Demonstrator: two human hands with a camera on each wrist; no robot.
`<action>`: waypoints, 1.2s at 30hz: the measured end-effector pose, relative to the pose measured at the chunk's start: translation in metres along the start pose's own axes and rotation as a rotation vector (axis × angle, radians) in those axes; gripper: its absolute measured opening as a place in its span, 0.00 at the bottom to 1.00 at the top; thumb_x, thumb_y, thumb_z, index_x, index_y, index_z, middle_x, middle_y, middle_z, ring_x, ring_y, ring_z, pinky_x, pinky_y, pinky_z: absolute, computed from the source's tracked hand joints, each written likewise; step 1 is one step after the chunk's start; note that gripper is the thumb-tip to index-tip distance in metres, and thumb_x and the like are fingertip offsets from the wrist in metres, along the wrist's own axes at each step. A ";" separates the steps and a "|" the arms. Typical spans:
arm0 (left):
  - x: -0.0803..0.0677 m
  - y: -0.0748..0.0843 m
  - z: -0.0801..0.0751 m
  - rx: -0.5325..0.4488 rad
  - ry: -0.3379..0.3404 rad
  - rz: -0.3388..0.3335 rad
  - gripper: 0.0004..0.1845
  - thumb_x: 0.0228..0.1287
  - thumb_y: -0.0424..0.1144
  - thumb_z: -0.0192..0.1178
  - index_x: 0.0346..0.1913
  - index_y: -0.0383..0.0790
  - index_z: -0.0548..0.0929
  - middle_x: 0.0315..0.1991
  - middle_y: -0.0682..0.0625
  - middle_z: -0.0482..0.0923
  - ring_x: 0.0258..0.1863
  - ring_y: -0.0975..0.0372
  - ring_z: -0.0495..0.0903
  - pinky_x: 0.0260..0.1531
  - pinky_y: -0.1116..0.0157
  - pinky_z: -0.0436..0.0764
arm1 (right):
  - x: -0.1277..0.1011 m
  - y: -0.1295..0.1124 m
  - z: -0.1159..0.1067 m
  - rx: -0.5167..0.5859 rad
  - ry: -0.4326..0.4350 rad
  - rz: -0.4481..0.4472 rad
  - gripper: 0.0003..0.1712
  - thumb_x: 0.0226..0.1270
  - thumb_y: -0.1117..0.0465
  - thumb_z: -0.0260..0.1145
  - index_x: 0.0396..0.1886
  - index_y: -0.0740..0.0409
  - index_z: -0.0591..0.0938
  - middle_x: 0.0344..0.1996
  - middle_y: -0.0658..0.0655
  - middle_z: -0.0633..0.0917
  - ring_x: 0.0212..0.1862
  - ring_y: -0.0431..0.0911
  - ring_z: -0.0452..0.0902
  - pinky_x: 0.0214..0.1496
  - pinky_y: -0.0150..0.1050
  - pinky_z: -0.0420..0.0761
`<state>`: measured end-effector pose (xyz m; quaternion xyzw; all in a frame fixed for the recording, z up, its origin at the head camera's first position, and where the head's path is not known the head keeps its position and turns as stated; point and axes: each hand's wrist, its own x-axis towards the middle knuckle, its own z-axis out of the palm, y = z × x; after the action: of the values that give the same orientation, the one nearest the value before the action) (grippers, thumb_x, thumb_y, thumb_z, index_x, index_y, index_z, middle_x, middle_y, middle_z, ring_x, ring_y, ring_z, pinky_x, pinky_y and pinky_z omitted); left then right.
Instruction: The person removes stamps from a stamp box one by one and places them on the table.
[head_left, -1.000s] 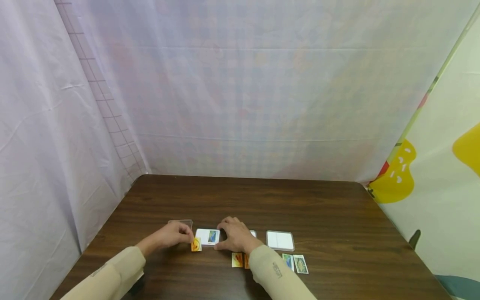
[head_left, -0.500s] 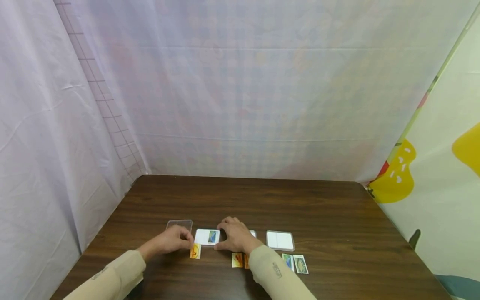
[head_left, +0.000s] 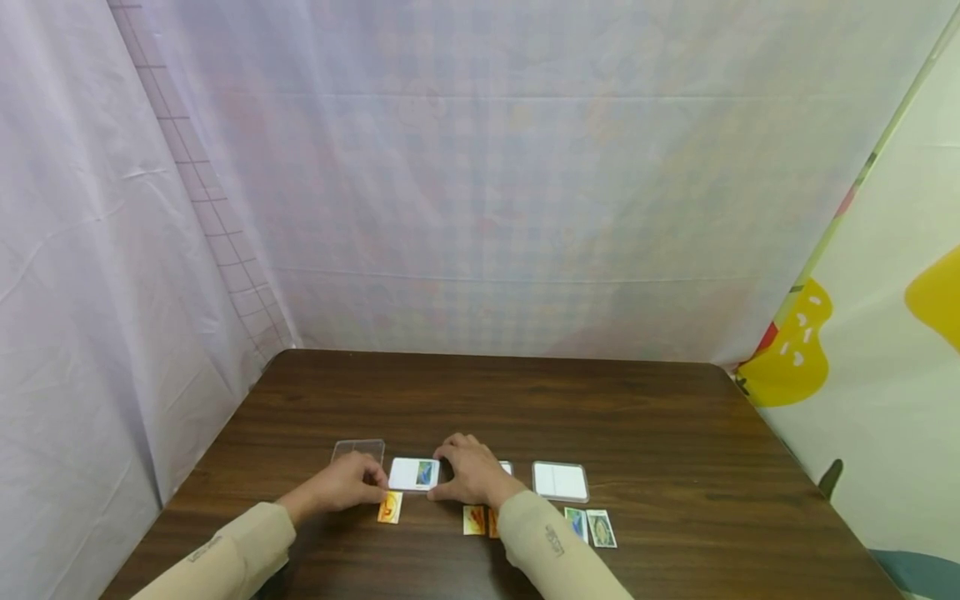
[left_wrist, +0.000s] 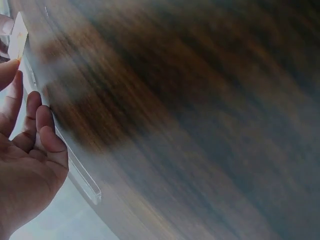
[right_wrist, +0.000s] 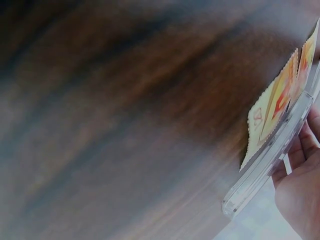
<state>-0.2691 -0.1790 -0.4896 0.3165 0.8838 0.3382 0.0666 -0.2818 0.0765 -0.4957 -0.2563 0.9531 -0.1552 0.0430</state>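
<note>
My left hand (head_left: 347, 484) is down on the brown table (head_left: 480, 400), fingers curled, fingertips on the top edge of an orange stamp (head_left: 390, 507) lying flat just near of the white card case (head_left: 415, 473). In the left wrist view my fingers (left_wrist: 42, 130) curl loosely beside the clear edge of a case, thumb and fingertip close on the stamp's pale corner. So I'm pinching that stamp, as best I can see.

My right hand (head_left: 471, 472) sits just right of the white card case, fingers curved against its right edge, steadying it; the wrist view shows those fingers (right_wrist: 305, 145) behind a clear case rim.

Far left of my left hand lies a clear lid (head_left: 358, 450). Near my right wrist are two more orange stamps (head_left: 475, 519). Further right sits a second white case (head_left: 560, 481), with two blue-green stamps (head_left: 591, 527) just near of it.
</note>
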 end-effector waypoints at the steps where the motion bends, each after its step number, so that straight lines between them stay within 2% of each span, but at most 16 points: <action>1: 0.000 0.000 0.000 0.009 0.001 0.000 0.04 0.54 0.34 0.70 0.27 0.42 0.85 0.28 0.61 0.76 0.29 0.71 0.71 0.33 0.67 0.73 | 0.000 0.000 0.000 0.000 0.000 0.001 0.35 0.56 0.37 0.73 0.58 0.51 0.80 0.60 0.55 0.75 0.63 0.51 0.68 0.66 0.49 0.67; 13: 0.001 0.001 -0.002 0.054 -0.004 -0.047 0.02 0.56 0.36 0.70 0.30 0.44 0.86 0.29 0.60 0.79 0.30 0.69 0.72 0.35 0.66 0.74 | 0.000 -0.001 -0.001 0.013 -0.001 0.006 0.34 0.55 0.38 0.74 0.57 0.51 0.80 0.60 0.55 0.75 0.63 0.51 0.68 0.66 0.48 0.67; 24: 0.006 0.004 -0.006 -0.040 0.043 -0.101 0.03 0.56 0.31 0.69 0.31 0.39 0.84 0.27 0.55 0.77 0.24 0.64 0.73 0.23 0.66 0.74 | 0.000 0.000 0.000 0.002 0.007 -0.001 0.34 0.55 0.37 0.73 0.57 0.50 0.81 0.60 0.55 0.76 0.62 0.51 0.69 0.66 0.48 0.67; 36: 0.021 0.010 -0.012 -0.020 0.107 -0.124 0.05 0.57 0.35 0.69 0.35 0.38 0.85 0.31 0.54 0.78 0.32 0.63 0.73 0.34 0.62 0.74 | 0.001 0.000 -0.001 0.013 0.008 -0.006 0.34 0.54 0.38 0.74 0.56 0.51 0.81 0.59 0.55 0.76 0.62 0.51 0.69 0.66 0.49 0.67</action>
<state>-0.2851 -0.1672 -0.4721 0.2420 0.9005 0.3587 0.0432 -0.2824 0.0761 -0.4952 -0.2581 0.9515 -0.1625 0.0404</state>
